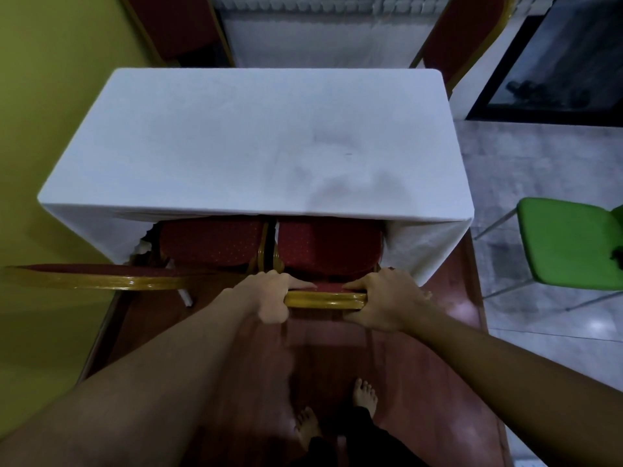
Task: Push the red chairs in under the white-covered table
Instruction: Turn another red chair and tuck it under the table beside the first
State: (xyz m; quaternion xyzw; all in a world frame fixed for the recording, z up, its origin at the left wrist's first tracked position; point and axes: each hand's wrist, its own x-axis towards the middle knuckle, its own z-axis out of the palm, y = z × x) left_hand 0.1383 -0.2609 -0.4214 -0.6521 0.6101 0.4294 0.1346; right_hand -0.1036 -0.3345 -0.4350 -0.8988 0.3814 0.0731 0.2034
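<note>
A table under a white cloth (236,139) fills the middle of the view. Two red chairs with gold frames stand side by side at its near edge, seats partly beneath it. The right red chair (328,244) has its gold backrest top between my hands. My left hand (269,294) grips the left end of that top rail and my right hand (387,299) grips the right end. The left red chair (210,242) has its backrest top (101,279) reaching out to the left, untouched.
A green chair (573,244) stands on the grey tiled floor to the right. Two more red chairs (462,35) stand behind the table's far side. A yellow-green wall (43,129) runs close along the left. My bare feet (337,412) stand on the reddish floor strip.
</note>
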